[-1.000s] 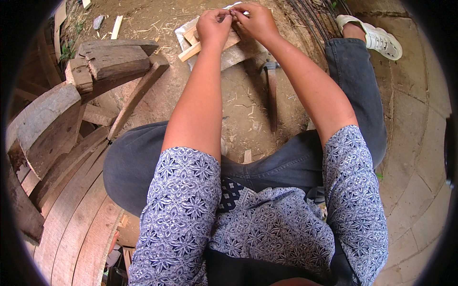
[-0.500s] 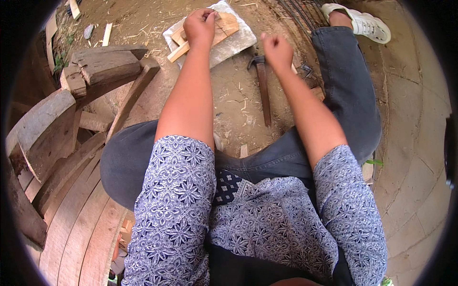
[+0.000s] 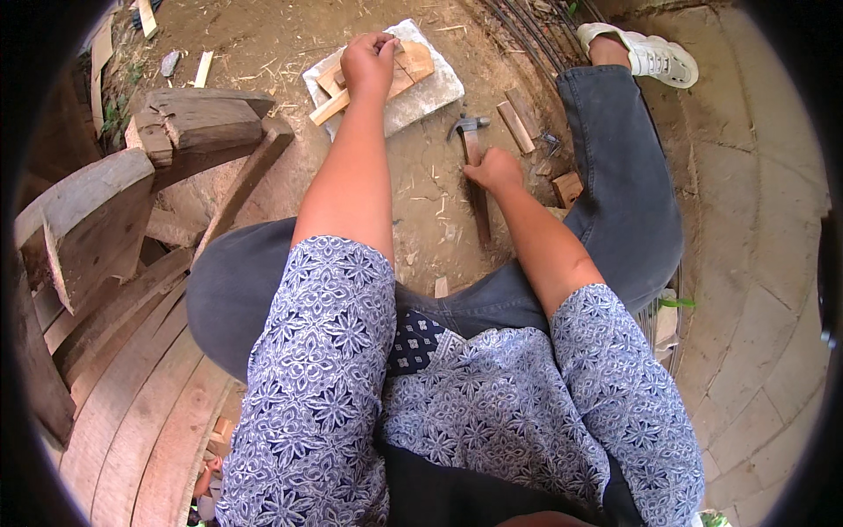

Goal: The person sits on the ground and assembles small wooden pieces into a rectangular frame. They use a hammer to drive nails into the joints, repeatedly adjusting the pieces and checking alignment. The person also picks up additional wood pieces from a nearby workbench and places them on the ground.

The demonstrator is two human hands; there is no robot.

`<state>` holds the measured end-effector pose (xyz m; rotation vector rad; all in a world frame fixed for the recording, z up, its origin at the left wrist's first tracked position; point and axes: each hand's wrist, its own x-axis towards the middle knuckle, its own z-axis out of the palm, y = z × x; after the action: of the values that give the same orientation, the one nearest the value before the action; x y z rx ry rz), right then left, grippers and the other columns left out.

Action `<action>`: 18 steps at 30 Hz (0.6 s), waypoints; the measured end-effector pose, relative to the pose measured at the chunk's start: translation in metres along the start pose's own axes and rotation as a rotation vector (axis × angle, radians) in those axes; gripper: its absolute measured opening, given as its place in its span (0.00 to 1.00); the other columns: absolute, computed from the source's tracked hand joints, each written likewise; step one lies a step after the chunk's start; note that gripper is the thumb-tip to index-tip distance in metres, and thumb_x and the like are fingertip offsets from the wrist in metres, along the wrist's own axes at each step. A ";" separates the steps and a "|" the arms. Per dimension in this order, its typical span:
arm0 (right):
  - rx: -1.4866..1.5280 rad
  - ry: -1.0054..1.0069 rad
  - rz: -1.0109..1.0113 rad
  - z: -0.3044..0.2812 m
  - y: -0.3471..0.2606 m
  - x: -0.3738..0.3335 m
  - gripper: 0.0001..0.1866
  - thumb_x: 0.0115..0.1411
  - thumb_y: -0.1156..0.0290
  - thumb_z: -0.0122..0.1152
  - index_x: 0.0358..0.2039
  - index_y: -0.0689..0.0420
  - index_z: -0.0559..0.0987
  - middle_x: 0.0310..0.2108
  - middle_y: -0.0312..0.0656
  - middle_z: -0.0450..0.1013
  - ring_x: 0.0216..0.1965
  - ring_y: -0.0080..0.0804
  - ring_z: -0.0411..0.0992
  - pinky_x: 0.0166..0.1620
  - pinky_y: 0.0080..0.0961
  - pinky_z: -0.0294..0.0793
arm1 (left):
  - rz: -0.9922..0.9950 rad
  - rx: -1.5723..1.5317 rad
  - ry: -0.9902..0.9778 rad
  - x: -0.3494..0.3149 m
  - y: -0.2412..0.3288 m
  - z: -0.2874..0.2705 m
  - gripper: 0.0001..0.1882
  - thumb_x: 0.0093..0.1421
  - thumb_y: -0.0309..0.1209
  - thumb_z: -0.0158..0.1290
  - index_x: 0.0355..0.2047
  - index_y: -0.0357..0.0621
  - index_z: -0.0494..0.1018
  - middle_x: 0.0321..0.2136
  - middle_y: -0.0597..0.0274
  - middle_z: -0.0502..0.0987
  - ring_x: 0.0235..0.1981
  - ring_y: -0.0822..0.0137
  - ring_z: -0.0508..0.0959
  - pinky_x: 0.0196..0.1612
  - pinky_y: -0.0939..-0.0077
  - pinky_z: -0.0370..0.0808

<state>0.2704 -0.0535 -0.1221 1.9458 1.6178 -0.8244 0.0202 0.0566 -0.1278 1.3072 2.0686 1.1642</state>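
My left hand [image 3: 369, 66] is closed in a pinch above several pale wooden pieces [image 3: 415, 61]. Whatever lies between its fingertips is too small to make out. The wooden pieces rest on a whitish stone block [image 3: 430, 98] on the ground, and a narrow strip of wood [image 3: 328, 107] juts out beside my wrist. To the right, my right hand [image 3: 498, 170] has its fingers round the wooden handle of a claw hammer [image 3: 471, 145]. The hammer's head points away from me and the handle's end is toward me.
Stacked curved timber [image 3: 202, 123] and long planks [image 3: 167, 422] fill the left side. Wood offcuts [image 3: 518, 125] and small metal bits, perhaps nails [image 3: 551, 142], lie right of the hammer. Dark rods [image 3: 527, 35] run along the far right near my shoe [image 3: 654, 57].
My right hand has come down toward me from beside the stone block and taken hold of the hammer's handle. My left hand stays over the wooden pieces.
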 end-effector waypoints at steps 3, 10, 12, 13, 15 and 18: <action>0.057 0.037 -0.012 -0.014 -0.003 -0.002 0.31 0.48 0.46 0.70 0.42 0.60 0.84 0.42 0.55 0.80 0.44 0.47 0.80 0.48 0.40 0.79 | 0.010 -0.024 0.006 0.001 -0.004 0.001 0.11 0.55 0.38 0.66 0.34 0.47 0.85 0.29 0.60 0.82 0.30 0.64 0.82 0.37 0.70 0.77; 0.418 -0.071 -0.055 -0.081 0.013 0.008 0.23 0.61 0.55 0.63 0.32 0.67 0.77 0.22 0.44 0.76 0.17 0.33 0.73 0.23 0.34 0.74 | 0.028 -0.047 0.009 0.005 -0.015 0.015 0.09 0.56 0.34 0.65 0.34 0.45 0.84 0.30 0.59 0.83 0.31 0.65 0.82 0.37 0.72 0.77; 0.526 -0.044 -0.168 -0.116 -0.002 -0.014 0.29 0.61 0.53 0.63 0.43 0.72 0.74 0.23 0.44 0.76 0.20 0.35 0.76 0.26 0.36 0.75 | 0.031 -0.061 0.022 0.006 -0.016 0.013 0.08 0.56 0.32 0.65 0.34 0.44 0.84 0.31 0.59 0.83 0.31 0.65 0.82 0.37 0.73 0.77; 0.639 0.054 -0.299 -0.132 -0.015 -0.028 0.26 0.63 0.55 0.62 0.44 0.69 0.73 0.22 0.42 0.75 0.19 0.32 0.74 0.24 0.35 0.74 | 0.048 -0.060 0.037 0.005 -0.014 0.011 0.07 0.56 0.31 0.65 0.34 0.43 0.84 0.31 0.59 0.83 0.31 0.65 0.82 0.37 0.73 0.77; 0.817 0.193 -0.492 -0.155 -0.043 -0.058 0.21 0.65 0.58 0.61 0.46 0.65 0.73 0.21 0.40 0.73 0.19 0.29 0.72 0.22 0.33 0.72 | 0.070 -0.053 0.041 0.000 -0.013 0.009 0.07 0.56 0.30 0.65 0.34 0.42 0.83 0.31 0.58 0.83 0.31 0.65 0.82 0.37 0.72 0.77; 0.907 0.372 -0.670 -0.166 -0.081 -0.074 0.17 0.67 0.60 0.59 0.45 0.62 0.75 0.21 0.42 0.73 0.21 0.29 0.73 0.25 0.33 0.73 | 0.101 -0.025 0.048 0.000 -0.005 0.007 0.07 0.56 0.30 0.64 0.34 0.41 0.83 0.31 0.56 0.82 0.31 0.62 0.82 0.38 0.71 0.77</action>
<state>0.2062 0.0252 0.0485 2.1989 2.4743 -1.7861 0.0222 0.0586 -0.1361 1.3987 2.0352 1.2725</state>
